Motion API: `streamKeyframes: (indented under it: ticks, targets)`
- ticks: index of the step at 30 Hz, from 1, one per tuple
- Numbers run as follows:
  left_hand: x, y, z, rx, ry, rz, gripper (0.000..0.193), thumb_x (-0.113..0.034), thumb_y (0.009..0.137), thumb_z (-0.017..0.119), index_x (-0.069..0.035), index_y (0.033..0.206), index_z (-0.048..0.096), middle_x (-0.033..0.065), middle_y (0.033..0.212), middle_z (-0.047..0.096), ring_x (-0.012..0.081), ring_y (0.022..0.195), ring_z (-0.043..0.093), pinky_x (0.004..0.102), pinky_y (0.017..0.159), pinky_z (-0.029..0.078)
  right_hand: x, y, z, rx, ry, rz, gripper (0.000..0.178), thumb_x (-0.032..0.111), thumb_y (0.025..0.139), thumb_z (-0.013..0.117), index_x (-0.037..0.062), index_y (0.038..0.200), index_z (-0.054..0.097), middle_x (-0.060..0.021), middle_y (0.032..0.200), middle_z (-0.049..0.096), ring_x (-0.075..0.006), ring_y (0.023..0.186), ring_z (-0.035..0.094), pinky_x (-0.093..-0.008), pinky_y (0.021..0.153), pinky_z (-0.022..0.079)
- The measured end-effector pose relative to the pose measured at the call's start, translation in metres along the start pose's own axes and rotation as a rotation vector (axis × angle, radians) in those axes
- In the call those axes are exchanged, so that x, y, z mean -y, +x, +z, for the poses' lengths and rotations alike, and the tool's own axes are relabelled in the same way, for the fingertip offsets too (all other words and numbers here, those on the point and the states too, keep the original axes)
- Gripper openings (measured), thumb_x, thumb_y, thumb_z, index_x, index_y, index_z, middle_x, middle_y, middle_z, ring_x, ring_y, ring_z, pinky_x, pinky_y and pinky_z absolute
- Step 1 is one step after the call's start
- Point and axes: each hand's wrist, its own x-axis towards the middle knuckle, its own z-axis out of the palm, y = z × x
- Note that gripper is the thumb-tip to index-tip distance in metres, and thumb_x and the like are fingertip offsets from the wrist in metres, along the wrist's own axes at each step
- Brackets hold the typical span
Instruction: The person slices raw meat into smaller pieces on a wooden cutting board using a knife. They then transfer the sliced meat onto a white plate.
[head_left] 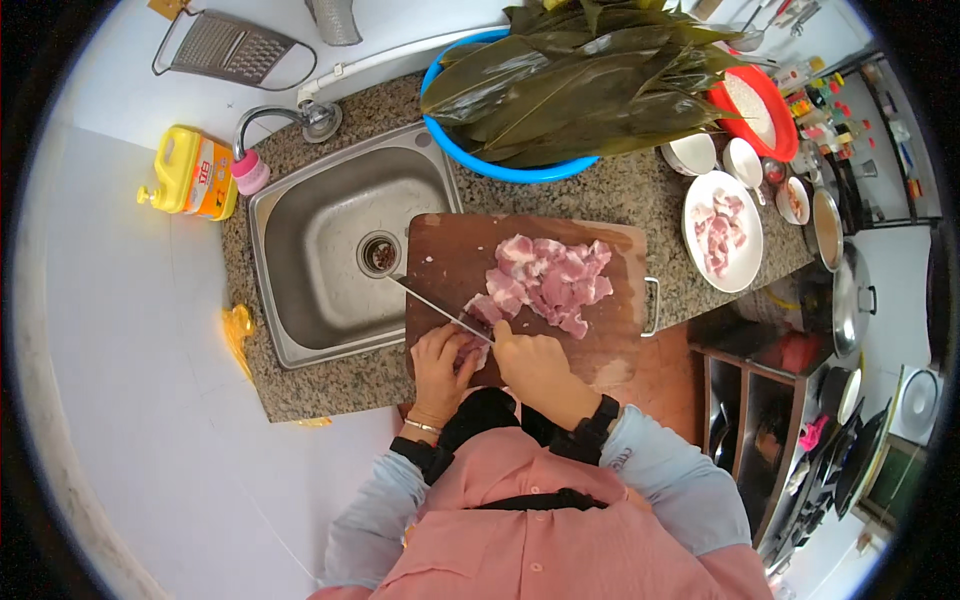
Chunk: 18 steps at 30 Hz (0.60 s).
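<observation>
A brown wooden cutting board [622, 335] lies before me, partly over the sink's right edge. My right hand [538, 368] is closed round the handle of a kitchen knife [440, 309], whose blade points up and left across the board. Close to the blade, my left hand [438, 368] presses its bent fingers on a piece of raw meat [476, 352] at the board's near left. Just beyond the blade sits another chunk, joining a heap of cut raw meat [555, 278] in the middle. The knife's handle is hidden in my fist.
A steel sink [310, 285] stands to the left, beside a yellow jug [192, 175]. Behind the board, a blue basin [455, 150] holds large green leaves [580, 85]. At right are a white plate [745, 262] of meat pieces, small bowls [690, 155] and a red basin [787, 135].
</observation>
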Motion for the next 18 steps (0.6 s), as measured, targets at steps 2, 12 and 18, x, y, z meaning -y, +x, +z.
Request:
streamKeyframes:
  ticks: [2, 12, 18]
  targets:
    - [-0.001, -0.001, 0.0, -0.006, 0.01, -0.028, 0.041, -0.012, 0.072, 0.075, -0.009, 0.11, 0.062, 0.0111, 0.12, 0.056, 0.0315, 0.11, 0.052, 0.0429, 0.093, 0.039, -0.003, -0.005, -0.002, 0.003, 0.004, 0.024, 0.013, 0.015, 0.088, 0.055, 0.0035, 0.088, 0.049, -0.0151, 0.059, 0.064, -0.0323, 0.055, 0.067, -0.0416, 0.047, 0.052]
    - [-0.009, -0.01, -0.01, -0.186, -0.123, -0.115, 0.044, -0.009, 0.074, 0.077, -0.005, 0.114, 0.06, 0.013, 0.121, 0.053, 0.033, 0.11, 0.05, 0.0429, 0.093, 0.042, -0.039, -0.073, -0.032, -0.028, -0.059, 0.102, 0.018, 0.023, 0.092, 0.058, 0.007, 0.09, 0.05, -0.0153, 0.056, 0.058, -0.0366, 0.051, 0.06, -0.0483, 0.049, 0.046]
    - [0.001, -0.018, -0.007, -0.073, 0.031, 0.05, 0.038, -0.016, 0.071, 0.079, -0.005, 0.104, 0.063, 0.0136, 0.113, 0.054, 0.0358, 0.107, 0.05, 0.0458, 0.091, 0.04, -0.022, -0.085, -0.023, -0.011, -0.045, -0.042, 0.021, 0.028, 0.092, 0.057, 0.01, 0.083, 0.05, -0.0094, 0.057, 0.06, -0.0281, 0.049, 0.062, -0.04, 0.042, 0.046]
